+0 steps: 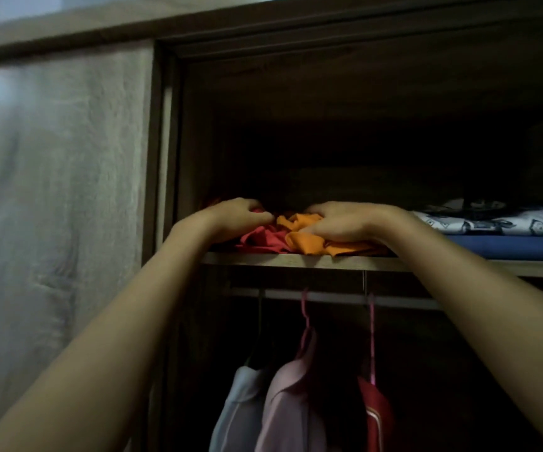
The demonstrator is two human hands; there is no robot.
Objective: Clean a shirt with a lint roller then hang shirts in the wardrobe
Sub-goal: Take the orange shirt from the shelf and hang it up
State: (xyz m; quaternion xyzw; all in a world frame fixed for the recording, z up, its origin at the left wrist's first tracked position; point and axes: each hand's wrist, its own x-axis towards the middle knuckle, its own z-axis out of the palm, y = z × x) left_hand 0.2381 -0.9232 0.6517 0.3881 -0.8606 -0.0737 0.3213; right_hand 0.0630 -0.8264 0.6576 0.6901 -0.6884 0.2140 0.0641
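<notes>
A crumpled orange cloth shirt (309, 238) lay on the wooden wardrobe shelf (296, 261), the right hand (345, 223) curled around it. Beside it, the left hand (237, 216) gripped a crumpled red garment (263, 239). Below the shelf, a pale pink shirt (293, 409) hung from the metal rail (328, 296).

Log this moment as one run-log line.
left hand grips red garment | right hand grips orange garment | both on wardrobe shelf | shirts hang below
</notes>
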